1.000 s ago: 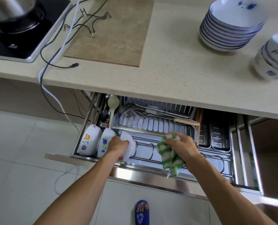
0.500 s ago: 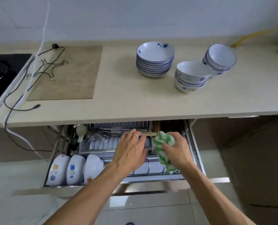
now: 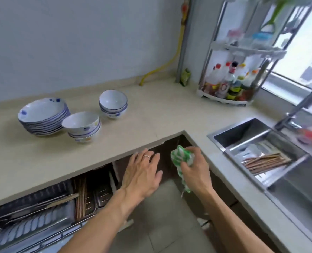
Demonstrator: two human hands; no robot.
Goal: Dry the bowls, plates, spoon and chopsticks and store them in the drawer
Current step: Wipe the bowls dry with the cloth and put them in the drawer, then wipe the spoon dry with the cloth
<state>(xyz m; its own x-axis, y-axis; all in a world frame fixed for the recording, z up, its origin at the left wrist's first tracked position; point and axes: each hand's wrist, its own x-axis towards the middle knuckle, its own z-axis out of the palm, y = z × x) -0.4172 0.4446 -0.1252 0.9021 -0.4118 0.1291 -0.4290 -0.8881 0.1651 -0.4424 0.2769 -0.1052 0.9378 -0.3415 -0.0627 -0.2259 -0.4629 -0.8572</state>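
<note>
On the beige counter stand a stack of white, blue-rimmed plates and two stacks of bowls, one near and one farther back. A bundle of wooden chopsticks lies in a metal tray over the sink at right. My left hand hovers empty with fingers straight, below the counter's corner. Beside it my right hand grips a green-and-white cloth. The open drawer at lower left holds metal racks and more chopsticks.
A corner rack of sauce bottles stands at the back right by the window. A faucet rises over the sink. A yellow hose runs down the wall. Tiled floor lies below my arms.
My view has swung right from the drawer to the sink corner. My left hand let go of the bowl set in the drawer and rose empty; my right hand kept the cloth.
</note>
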